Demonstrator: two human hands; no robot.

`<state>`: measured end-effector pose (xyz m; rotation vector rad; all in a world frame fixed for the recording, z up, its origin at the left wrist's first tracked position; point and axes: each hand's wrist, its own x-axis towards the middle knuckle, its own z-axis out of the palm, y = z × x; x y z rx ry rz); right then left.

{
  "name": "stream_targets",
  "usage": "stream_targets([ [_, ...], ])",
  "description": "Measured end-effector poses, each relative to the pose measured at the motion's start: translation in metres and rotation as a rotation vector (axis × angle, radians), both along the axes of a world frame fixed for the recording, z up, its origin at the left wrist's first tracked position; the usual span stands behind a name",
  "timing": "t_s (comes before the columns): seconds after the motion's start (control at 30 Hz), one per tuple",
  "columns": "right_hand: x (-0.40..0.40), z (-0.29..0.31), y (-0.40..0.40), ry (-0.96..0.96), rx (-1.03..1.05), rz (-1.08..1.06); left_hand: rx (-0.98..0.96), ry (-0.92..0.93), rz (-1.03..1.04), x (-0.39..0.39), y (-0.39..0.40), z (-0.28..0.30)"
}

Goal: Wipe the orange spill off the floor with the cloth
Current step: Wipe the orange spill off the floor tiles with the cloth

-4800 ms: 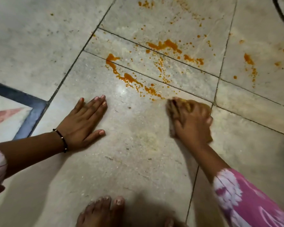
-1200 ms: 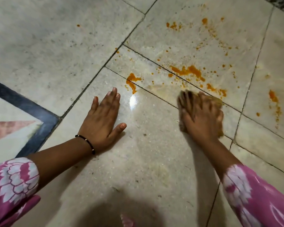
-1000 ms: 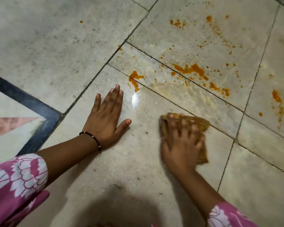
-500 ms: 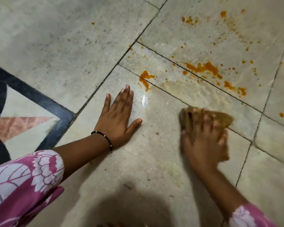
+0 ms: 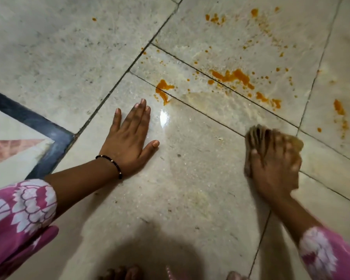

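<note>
Right hand [image 5: 275, 164] pressed flat on the cloth [image 5: 296, 142], fingers spread over it, palm pinning it to the floor [image 5: 190, 188]; hand is motion-blurred, so whether the fingers curl round an edge can't be told. Cloth sits near the floor's right side, mostly hidden under the hand, only a tan corner showing. Left hand [image 5: 129, 140] lies open and flat on the floor, holding nothing, bracing. Spill [image 5: 232, 75] lies beyond both hands toward the top edge: thick orange blobs and scattered drops, one blob just beyond the left fingertips. Cloth looks soft, light, limp and damp; likely bunches up unless held under a flat palm. Wet, glossy tile probably slippery. Plenty of spill left to wipe.
</note>
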<state>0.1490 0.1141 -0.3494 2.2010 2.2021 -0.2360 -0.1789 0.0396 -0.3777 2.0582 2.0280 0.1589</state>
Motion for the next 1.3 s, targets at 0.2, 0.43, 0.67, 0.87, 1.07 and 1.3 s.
stream_targets([
  [0.2,-0.105,-0.003,-0.046,0.065,-0.097,0.226,-0.001,0.001,-0.004,0.001,0.0,-0.002],
  [0.43,-0.056,-0.001,0.055,0.049,-0.092,0.188,0.01,-0.002,-0.063,-0.007,-0.005,-0.001],
  [0.67,-0.032,-0.006,-0.057,-0.058,-0.049,0.079,0.02,0.017,-0.038,-0.002,-0.002,-0.001],
  [0.87,-0.125,-0.007,-0.009,0.054,-0.011,0.446,0.032,0.047,-0.04,-0.005,-0.002,-0.006],
  [1.07,-0.059,-0.002,0.044,0.011,0.015,0.238,0.073,-0.091,-0.053,-0.013,0.003,-0.002],
  [1.3,-0.108,-0.009,-0.034,0.006,-0.032,0.539,0.089,-0.125,0.131,-0.042,0.037,0.003],
])
